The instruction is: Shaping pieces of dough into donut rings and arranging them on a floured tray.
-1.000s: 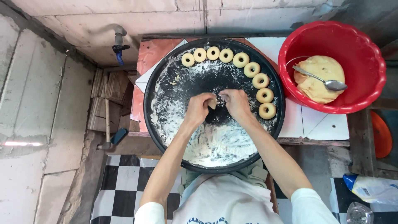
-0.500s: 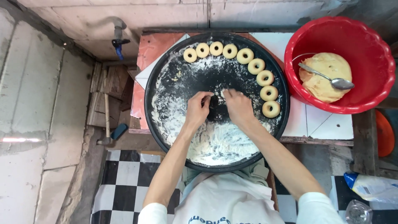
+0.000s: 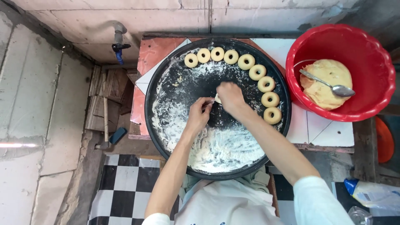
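Note:
A round black tray [image 3: 166,79] dusted with white flour lies on a tiled table. Several pale dough rings [image 3: 257,72] sit in an arc along its far and right rim. Over the tray's middle, my left hand [image 3: 198,114] and my right hand [image 3: 230,97] meet, fingers pinched together on a small piece of dough [image 3: 217,99]. Most of that piece is hidden by my fingers. A thick patch of loose flour [image 3: 221,150] covers the near part of the tray.
A red plastic bowl [image 3: 366,50] at the right holds a lump of dough [image 3: 323,81] with a metal spoon [image 3: 331,86] on it. A tap [image 3: 118,41] sticks out of the wall at the left. A plastic bottle [image 3: 373,193] lies at the lower right.
Both hands stay together over the tray's middle, working the small dough piece. My right hand has shifted slightly up and over the left one.

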